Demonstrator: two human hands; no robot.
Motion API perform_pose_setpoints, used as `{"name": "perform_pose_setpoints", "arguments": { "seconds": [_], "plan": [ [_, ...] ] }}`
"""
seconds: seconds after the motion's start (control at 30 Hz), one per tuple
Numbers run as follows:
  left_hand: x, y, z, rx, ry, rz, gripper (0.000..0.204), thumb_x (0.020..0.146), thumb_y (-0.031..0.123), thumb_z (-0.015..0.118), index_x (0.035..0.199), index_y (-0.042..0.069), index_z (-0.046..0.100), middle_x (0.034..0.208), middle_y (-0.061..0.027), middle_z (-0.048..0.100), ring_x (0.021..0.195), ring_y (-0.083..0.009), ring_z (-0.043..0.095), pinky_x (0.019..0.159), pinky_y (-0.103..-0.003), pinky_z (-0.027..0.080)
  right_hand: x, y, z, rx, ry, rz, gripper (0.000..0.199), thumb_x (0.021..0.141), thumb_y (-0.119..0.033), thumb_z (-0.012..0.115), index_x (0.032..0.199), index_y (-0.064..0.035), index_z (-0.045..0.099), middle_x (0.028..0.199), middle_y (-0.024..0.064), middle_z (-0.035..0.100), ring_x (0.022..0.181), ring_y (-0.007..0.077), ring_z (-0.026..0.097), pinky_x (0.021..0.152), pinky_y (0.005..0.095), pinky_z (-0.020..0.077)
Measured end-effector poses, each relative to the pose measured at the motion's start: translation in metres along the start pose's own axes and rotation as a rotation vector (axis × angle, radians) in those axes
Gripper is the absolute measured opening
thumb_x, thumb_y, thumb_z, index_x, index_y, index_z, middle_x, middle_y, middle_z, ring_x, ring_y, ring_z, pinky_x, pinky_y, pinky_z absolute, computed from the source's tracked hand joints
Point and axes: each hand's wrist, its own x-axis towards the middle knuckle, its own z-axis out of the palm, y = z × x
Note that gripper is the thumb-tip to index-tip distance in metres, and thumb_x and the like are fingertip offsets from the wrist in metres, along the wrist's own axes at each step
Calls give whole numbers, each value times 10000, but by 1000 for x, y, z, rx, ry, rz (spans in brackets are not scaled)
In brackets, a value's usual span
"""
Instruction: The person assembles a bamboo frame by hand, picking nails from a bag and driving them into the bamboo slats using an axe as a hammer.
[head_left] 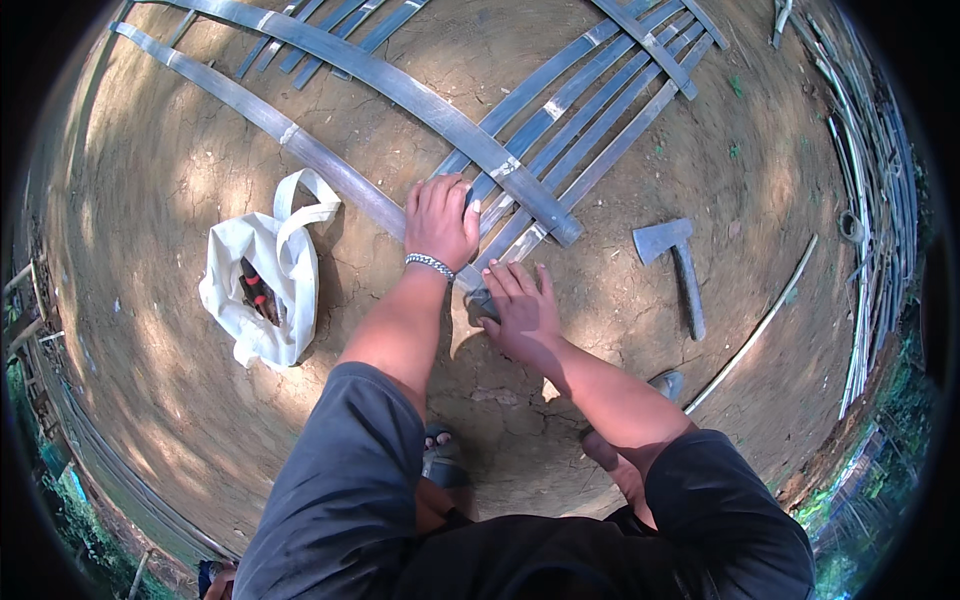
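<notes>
A lattice of grey bamboo slats (560, 110) lies flat on the bare dirt. My left hand (440, 220), with a metal bracelet on its wrist, presses palm-down on a long crossing slat (330, 165) where it meets the bundled slat ends. My right hand (520, 310) rests just below, fingers spread over the slat ends, covering a small dark object that I cannot identify. Both forearms reach down from my dark sleeves.
A white cloth bag (262, 285) with red-handled tools lies open to the left. A hatchet (675, 265) lies on the ground to the right, next to a thin bamboo stick (755, 330). More bamboo strips (880, 200) pile along the right edge. My sandalled feet (445, 455) stand below.
</notes>
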Motion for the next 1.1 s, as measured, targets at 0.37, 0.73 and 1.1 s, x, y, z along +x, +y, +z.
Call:
{"name": "perform_pose_setpoints", "arguments": {
  "seconds": [0.37, 0.73, 1.1],
  "plan": [
    [-2, -2, -3, -71, 78, 40, 290, 894, 171, 664, 1168, 81, 640, 1246, -103, 674, 1220, -310, 601, 1125, -497, 386, 14, 23, -14, -87, 53, -157, 733, 884, -490, 770, 1495, -165, 527, 1539, 94, 490, 1560, 271, 328, 1291, 602, 174],
    [-4, -12, -16, -147, 26, 107, 346, 893, 183, 680, 1218, 77, 631, 1293, -136, 641, 1230, -345, 584, 1148, -506, 364, 14, 36, -14, -81, 49, -276, 676, 948, -516, 698, 1497, -152, 545, 1603, 106, 458, 1557, 279, 343, 1307, 556, 172],
    [-113, -9, -55, -708, -279, -907, 393, 943, 228, 793, 1197, -8, 608, 997, -88, 725, 864, -157, 671, 775, -310, 545, 16, 23, -46, -234, -151, -170, 794, 930, -531, 733, 1573, -171, 437, 1634, 78, 401, 1588, 231, 275, 1326, 508, 126]
  ]
}}
